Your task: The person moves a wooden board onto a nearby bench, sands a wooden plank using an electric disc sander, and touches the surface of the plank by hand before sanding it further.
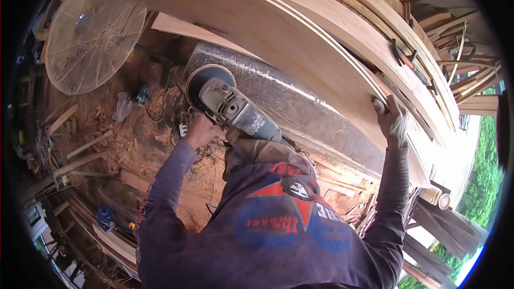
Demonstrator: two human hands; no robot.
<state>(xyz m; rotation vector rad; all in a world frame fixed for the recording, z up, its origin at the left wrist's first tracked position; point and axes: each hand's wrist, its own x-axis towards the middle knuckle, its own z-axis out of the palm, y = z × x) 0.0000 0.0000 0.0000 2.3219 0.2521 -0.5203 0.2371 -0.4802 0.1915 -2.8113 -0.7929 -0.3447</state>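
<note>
Pale wood: long curved board (246,24), probably ply or thin-faced panel, on edge along the far side of a dark slab (300,104), running from far left to near right. Right hand (395,123) has it at the right end, thumb on the near face, fingers hooked over the top edge in a pinch; can't tell if they're spread or pressed together.

Left hand (201,132) is at the head of a grey disc sander (235,108), just beside the round pad (210,83). Fingers look curled round a grip there; tips hidden, can't tell more. Sander body points back at the waist, rear end close to the clothing. Pad sits over the slab's left end; contact unclear.

Handling, my read: sander is dense and head-heavy, rigid, will twist if running. Best hold is one hand at the head, one on the rear body, fingers off the pad rim. Can't tell if it's spinning.

Board: light for its length but awkward, stiff on edge, flexy across the face. Dusty faces likely slip, thin edges likely chip. Take it by the top edge, ideally at two well-spaced points; one end hold lets the far left wander.

Mesh-guard fan (96,35) far left, red-handled tool (415,69) on the stacked boards far right.
</note>
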